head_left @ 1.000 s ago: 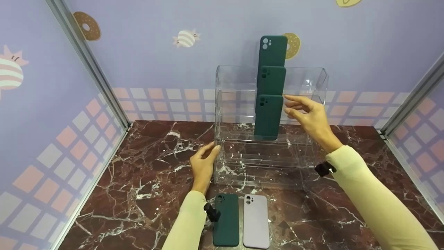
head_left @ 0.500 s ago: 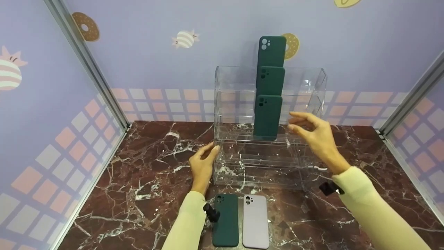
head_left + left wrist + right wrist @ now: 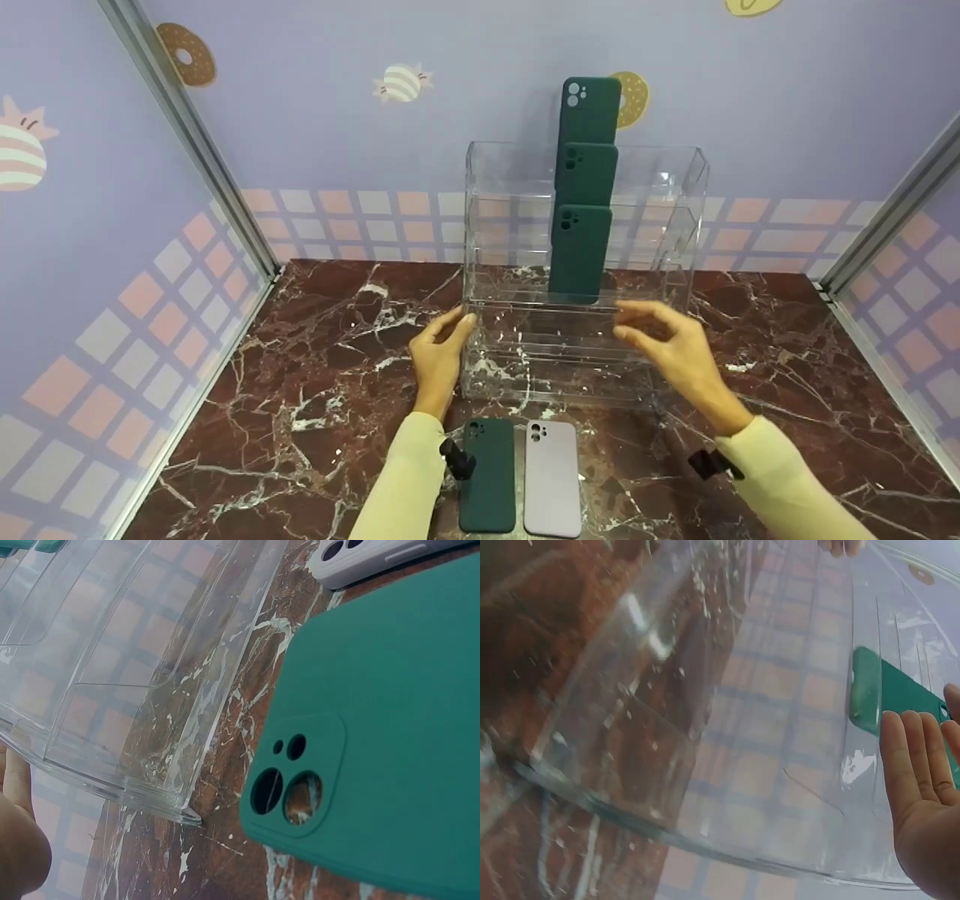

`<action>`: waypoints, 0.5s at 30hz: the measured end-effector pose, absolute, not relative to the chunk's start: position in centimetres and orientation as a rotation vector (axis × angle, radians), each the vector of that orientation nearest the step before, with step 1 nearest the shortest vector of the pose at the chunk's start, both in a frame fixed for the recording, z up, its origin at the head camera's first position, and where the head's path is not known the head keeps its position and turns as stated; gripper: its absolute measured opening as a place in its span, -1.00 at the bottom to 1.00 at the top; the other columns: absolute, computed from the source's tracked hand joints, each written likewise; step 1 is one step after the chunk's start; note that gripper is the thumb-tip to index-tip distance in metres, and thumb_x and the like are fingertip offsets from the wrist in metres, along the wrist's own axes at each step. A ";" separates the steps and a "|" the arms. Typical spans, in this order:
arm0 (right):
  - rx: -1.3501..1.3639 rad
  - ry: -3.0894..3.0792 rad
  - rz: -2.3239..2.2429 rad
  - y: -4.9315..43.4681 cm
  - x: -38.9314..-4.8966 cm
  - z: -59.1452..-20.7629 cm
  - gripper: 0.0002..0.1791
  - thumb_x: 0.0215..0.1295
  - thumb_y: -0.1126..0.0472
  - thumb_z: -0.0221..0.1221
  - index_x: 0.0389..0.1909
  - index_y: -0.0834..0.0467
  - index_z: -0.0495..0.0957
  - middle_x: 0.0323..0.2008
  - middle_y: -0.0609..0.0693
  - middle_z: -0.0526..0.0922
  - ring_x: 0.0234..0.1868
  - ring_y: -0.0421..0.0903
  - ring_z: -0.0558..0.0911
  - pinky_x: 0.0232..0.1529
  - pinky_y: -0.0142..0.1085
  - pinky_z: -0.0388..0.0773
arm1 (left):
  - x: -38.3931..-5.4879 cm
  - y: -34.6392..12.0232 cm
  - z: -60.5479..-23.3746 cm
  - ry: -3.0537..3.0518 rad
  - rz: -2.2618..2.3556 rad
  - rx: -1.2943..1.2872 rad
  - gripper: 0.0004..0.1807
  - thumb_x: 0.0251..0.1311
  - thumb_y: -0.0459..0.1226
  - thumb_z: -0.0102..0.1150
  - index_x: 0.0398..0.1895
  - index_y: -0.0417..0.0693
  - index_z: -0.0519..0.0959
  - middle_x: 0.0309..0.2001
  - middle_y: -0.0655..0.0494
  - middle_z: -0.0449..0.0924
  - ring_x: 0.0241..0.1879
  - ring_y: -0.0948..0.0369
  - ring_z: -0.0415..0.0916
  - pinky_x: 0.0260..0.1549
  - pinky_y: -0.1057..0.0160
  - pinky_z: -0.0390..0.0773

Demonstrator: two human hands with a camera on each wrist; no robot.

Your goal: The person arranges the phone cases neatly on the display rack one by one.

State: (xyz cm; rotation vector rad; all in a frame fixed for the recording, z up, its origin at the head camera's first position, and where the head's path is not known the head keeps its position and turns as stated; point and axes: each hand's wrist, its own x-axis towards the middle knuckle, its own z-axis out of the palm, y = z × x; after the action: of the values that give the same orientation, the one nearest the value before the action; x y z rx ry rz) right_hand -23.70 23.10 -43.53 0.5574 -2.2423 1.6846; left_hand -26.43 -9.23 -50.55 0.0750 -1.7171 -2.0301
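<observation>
Flat cases: a flat dark green phone case (image 3: 487, 495) and, just to its right, a pale lilac phone case (image 3: 553, 478), both lying on the dark red marbled surface (image 3: 315, 465).
Left hand (image 3: 437, 360): thumb and fingers slightly parted, touching the stand's left side.
Right hand (image 3: 675, 349): fingers apart from thumb, holding nothing, by the stand's right front.
Stand: a clear plastic tiered stand (image 3: 510, 326).
Upright cases: three dark green phone cases (image 3: 580, 259), one behind another in its tiers.
Backdrop: a lilac patterned wall (image 3: 300, 112).
</observation>
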 end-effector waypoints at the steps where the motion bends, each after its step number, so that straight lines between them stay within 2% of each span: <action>1: 0.555 -2.243 1.691 23.0 -23.4 -43.8 -0.60 0.25 0.52 0.42 0.12 0.34 0.70 -0.11 0.18 0.78 -0.21 -0.07 0.78 -0.21 -0.32 0.75 | -26.4 -9.3 -50.6 -1.718 -2.029 0.074 -0.69 0.27 -0.37 0.49 0.05 -0.31 0.77 -0.12 -0.10 0.81 -0.17 0.20 0.75 -0.12 0.31 0.71; 6: 0.578 -2.260 1.744 22.6 -22.1 -45.3 -0.62 0.28 0.50 0.41 0.13 0.33 0.70 -0.08 0.21 0.77 -0.13 -0.05 0.77 -0.05 -0.28 0.74 | -26.5 -9.3 -50.5 -1.719 -2.021 0.074 -0.70 0.27 -0.38 0.50 0.04 -0.30 0.77 -0.13 -0.10 0.81 -0.18 0.21 0.74 -0.13 0.32 0.70; 9: 0.590 -2.288 1.743 22.5 -21.4 -46.2 -0.63 0.29 0.46 0.42 0.12 0.28 0.71 -0.07 0.25 0.76 -0.15 -0.04 0.77 -0.08 -0.30 0.74 | -26.5 -9.2 -50.5 -1.709 -2.018 0.069 -0.70 0.26 -0.40 0.50 0.04 -0.34 0.76 -0.12 -0.12 0.81 -0.19 0.23 0.74 -0.13 0.33 0.71; 15: 0.608 -2.344 1.734 22.2 -20.1 -48.1 -0.64 0.27 0.44 0.43 0.09 0.30 0.71 -0.07 0.15 0.79 -0.13 -0.01 0.78 -0.07 -0.32 0.73 | -26.5 -9.1 -50.5 -1.700 -2.017 0.078 -0.70 0.25 -0.40 0.51 0.02 -0.35 0.77 -0.10 -0.14 0.80 -0.18 0.23 0.74 -0.11 0.33 0.71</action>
State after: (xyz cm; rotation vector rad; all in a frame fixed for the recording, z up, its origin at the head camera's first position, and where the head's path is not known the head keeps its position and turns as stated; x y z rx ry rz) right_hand -20.14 22.18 -48.09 0.6082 -2.3437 1.7339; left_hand -26.55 -9.11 -50.46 0.0778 -1.6998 -2.0172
